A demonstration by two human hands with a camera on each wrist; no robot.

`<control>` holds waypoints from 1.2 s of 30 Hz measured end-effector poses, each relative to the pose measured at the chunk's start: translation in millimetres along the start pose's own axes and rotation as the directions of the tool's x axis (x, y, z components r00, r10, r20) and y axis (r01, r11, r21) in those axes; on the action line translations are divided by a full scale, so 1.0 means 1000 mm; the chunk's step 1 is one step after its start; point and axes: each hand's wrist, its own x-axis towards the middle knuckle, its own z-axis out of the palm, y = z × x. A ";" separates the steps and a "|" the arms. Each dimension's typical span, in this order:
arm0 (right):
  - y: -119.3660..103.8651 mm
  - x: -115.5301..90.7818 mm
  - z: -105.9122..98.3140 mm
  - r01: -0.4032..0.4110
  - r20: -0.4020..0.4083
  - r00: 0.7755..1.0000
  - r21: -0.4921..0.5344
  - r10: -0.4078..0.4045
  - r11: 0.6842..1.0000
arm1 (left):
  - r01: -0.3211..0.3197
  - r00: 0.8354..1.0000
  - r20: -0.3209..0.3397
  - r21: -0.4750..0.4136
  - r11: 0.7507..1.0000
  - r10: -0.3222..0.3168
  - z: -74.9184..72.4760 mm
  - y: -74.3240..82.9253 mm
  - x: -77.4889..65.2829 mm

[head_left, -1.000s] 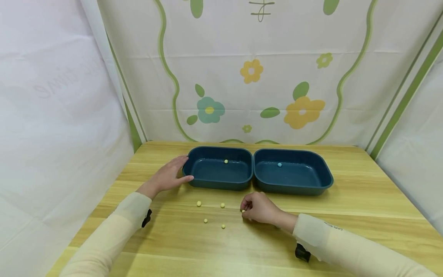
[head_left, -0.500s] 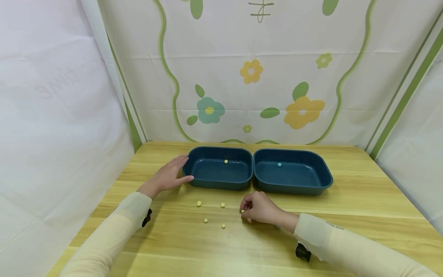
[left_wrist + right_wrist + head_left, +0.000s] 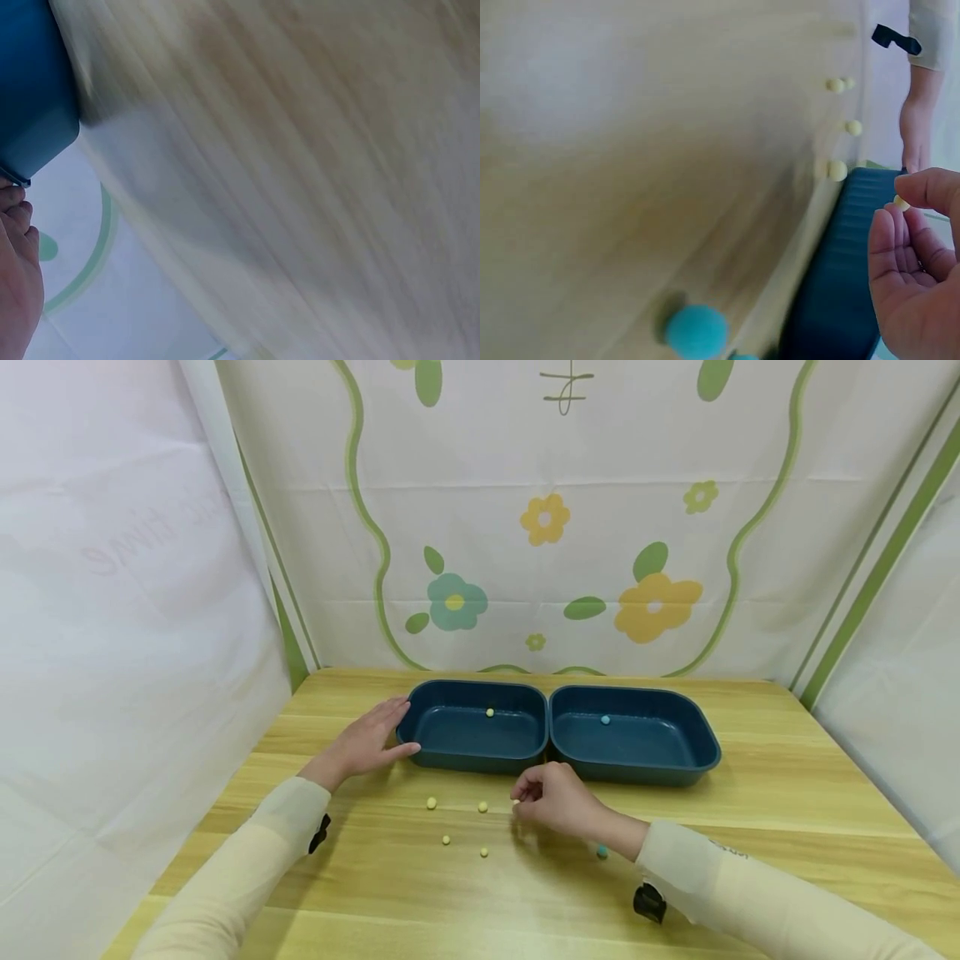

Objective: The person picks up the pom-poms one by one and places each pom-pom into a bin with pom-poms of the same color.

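My right hand (image 3: 558,800) pinches a small yellow ball (image 3: 901,202) between thumb and fingertip, in front of the gap between two dark blue plastic basins. With fingers fairly straight and thumb spread, my left hand (image 3: 363,745) rests on the left end of the left basin (image 3: 472,762). One yellow ball (image 3: 490,712) lies in that basin. Inside the right basin (image 3: 637,773) is a light blue ball (image 3: 605,720). Several yellow balls, such as this one (image 3: 431,803), are scattered on the table before the left basin.
A teal ball (image 3: 602,852) lies beneath my right wrist; in the right wrist view it shows large (image 3: 696,331), with part of another at the bottom edge. The wooden table (image 3: 390,902) ends at a patterned cloth backdrop (image 3: 480,518), with white cloth (image 3: 127,635) on the left.
My right hand has risen slightly from the table and moved a little toward the basins with the yellow ball. The teal ball by the wrist shows more now. The left hand stays put.
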 end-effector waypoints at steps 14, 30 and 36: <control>-0.022 0.022 -0.017 -0.025 -0.108 0.994 0.084 0.034 0.996 | -0.032 0.999 -0.027 0.014 0.999 0.032 0.007 -0.002 -0.002; -0.027 0.066 -0.028 -0.095 -0.241 0.963 0.100 0.117 0.990 | -0.036 0.998 -0.041 0.019 0.999 0.037 0.005 0.000 -0.002; -0.025 0.084 -0.027 -0.120 -0.281 0.950 0.083 0.138 0.989 | -0.032 0.999 -0.038 0.015 0.999 0.032 0.004 0.001 -0.002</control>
